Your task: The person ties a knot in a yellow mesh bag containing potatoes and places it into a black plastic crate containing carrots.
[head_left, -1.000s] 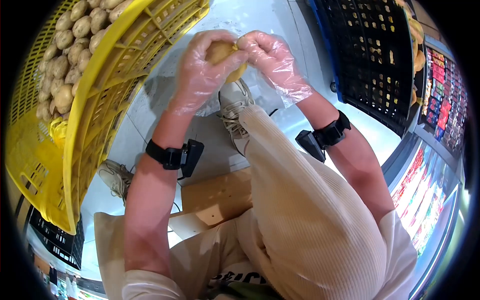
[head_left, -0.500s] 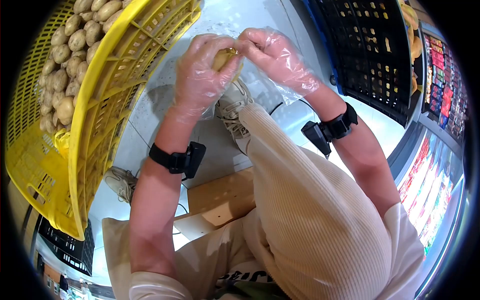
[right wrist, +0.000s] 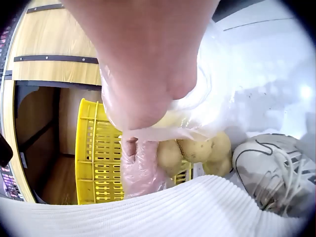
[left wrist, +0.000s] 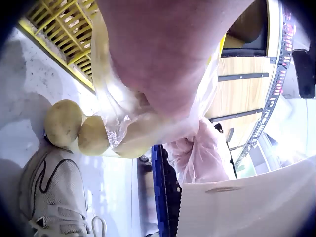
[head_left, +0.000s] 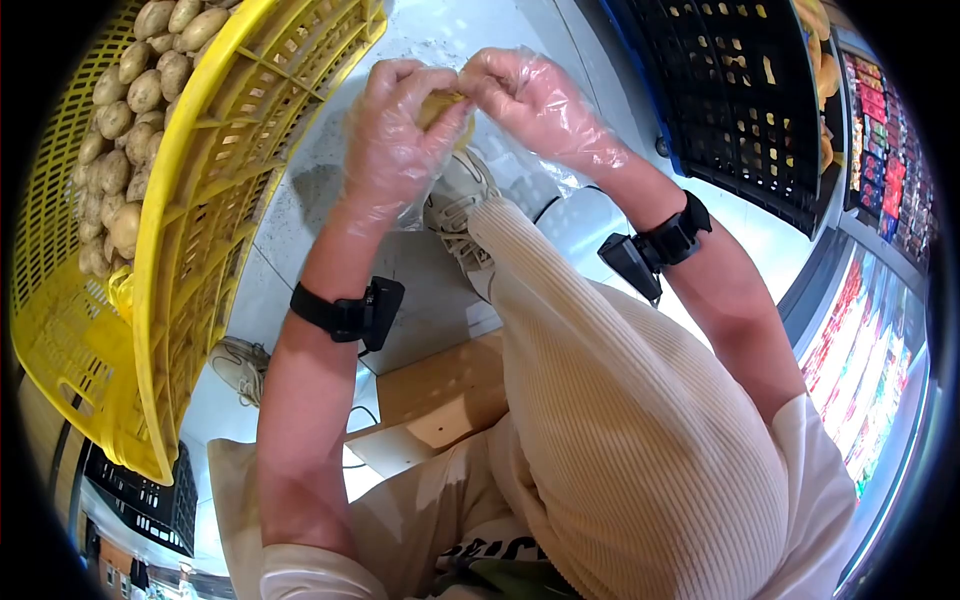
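Note:
Both hands wear clear plastic gloves. In the head view the left hand (head_left: 392, 140) curls round yellowish potatoes (head_left: 438, 106), partly covered by its fingers. The right hand (head_left: 540, 108) meets it at the fingertips and pinches at the top of the bundle; what lies between the fingertips is hidden. The left wrist view shows several potatoes (left wrist: 64, 123) hanging in a row below the left hand, beside a shoe. In the right wrist view dark mesh shows between potatoes (right wrist: 217, 149), with the gloved left hand (right wrist: 142, 168) next to them.
A yellow crate (head_left: 215, 190) with many potatoes (head_left: 145, 92) stands at the left. A black crate (head_left: 745, 100) stands at the right. Shoes (head_left: 458, 205) and a raised knee (head_left: 620, 380) are below the hands. Shelves of packets (head_left: 885, 150) are at far right.
Both hands have shifted slightly left, and the right fingertips have closed in against the left ones. Less of the potatoes shows between the fingers. The yellow knot seen earlier is covered.

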